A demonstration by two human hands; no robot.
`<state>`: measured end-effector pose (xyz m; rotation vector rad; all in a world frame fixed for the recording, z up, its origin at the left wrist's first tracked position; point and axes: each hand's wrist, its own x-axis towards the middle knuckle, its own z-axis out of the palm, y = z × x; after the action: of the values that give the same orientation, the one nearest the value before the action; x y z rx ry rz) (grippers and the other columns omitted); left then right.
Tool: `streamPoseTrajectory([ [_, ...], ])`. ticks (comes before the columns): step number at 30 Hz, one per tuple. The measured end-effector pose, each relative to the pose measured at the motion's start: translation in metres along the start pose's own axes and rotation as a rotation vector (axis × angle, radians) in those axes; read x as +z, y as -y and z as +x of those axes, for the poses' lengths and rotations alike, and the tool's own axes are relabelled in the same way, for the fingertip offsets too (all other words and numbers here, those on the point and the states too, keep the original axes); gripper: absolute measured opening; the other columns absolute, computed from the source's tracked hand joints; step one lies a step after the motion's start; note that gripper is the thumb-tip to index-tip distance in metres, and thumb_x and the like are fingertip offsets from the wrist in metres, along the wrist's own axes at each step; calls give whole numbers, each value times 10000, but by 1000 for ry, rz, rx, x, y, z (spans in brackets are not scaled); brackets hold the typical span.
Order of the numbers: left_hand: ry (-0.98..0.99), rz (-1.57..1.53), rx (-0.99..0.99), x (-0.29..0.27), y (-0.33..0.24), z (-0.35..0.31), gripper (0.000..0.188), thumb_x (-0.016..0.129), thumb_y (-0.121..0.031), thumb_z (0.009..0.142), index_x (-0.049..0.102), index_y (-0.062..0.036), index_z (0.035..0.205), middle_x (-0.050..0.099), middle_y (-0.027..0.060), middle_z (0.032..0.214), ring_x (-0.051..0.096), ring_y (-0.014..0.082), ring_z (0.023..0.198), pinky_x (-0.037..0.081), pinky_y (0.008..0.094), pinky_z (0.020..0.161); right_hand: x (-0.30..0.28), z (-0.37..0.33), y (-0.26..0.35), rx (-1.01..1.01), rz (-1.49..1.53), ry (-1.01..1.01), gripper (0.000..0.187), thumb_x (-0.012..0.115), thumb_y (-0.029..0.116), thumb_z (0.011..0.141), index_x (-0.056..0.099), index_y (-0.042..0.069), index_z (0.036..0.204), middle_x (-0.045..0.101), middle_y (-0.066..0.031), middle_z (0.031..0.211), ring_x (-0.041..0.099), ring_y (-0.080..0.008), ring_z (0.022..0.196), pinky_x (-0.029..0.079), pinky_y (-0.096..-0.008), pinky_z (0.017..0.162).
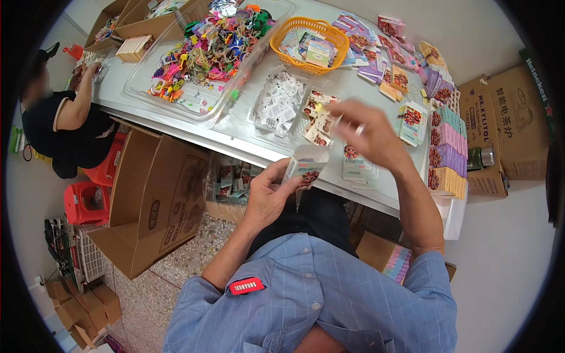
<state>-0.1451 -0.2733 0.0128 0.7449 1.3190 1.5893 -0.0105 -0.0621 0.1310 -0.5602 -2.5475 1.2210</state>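
1. Head view: the left hand (268,197) grips a small open carton (306,166) just off the desk's (235,132) near edge; a loose grip would likely drop it to the floor.
2. The right hand (368,134) pinches a small item (359,129) above; I judge it could miss the carton's mouth.
3. Its forearm might sweep the printed packets (318,120) near that edge.

White bench (247,147), long and pale. Orange basket (309,44) of cards near its middle. Left of the basket, a clear tray (141,82) heaped with colourful trinkets; just below the basket, a smaller clear tray (276,103) of white sachets. Right of the basket, flat packets (376,56) spread out, then stacked small boxes (447,159).
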Motion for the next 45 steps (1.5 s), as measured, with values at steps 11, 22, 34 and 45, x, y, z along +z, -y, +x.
streamPoseTrajectory([
  [11,-91,-88,19,-10,-1,-3,362,682,-72,955,578,13,1291,701,72,1090,656,101,940,562,235,756,43,95,-100,89,-891,33,173,559,118,919,675,-6,891,683,-200,981,658,-356,995,553,-469,817],
  [22,-137,-88,-5,-25,10,-10,368,691,-83,950,579,12,1288,700,67,1085,653,99,944,559,233,747,43,85,-74,58,-705,-33,138,598,134,886,697,40,908,653,-170,966,641,-365,958,531,-489,781],
  [34,-148,-99,-10,-26,9,-14,379,691,-81,948,575,3,1298,700,69,1092,656,103,946,562,238,752,42,82,-96,123,-663,-174,178,614,141,862,701,25,965,667,-187,961,655,-387,924,523,-492,815],
  [45,-137,-121,-8,-25,13,-13,385,694,-80,945,578,-4,1304,701,65,1093,655,97,943,556,231,736,49,93,-100,152,-774,-34,185,652,160,846,695,10,944,641,-199,988,651,-399,934,527,-495,839],
])
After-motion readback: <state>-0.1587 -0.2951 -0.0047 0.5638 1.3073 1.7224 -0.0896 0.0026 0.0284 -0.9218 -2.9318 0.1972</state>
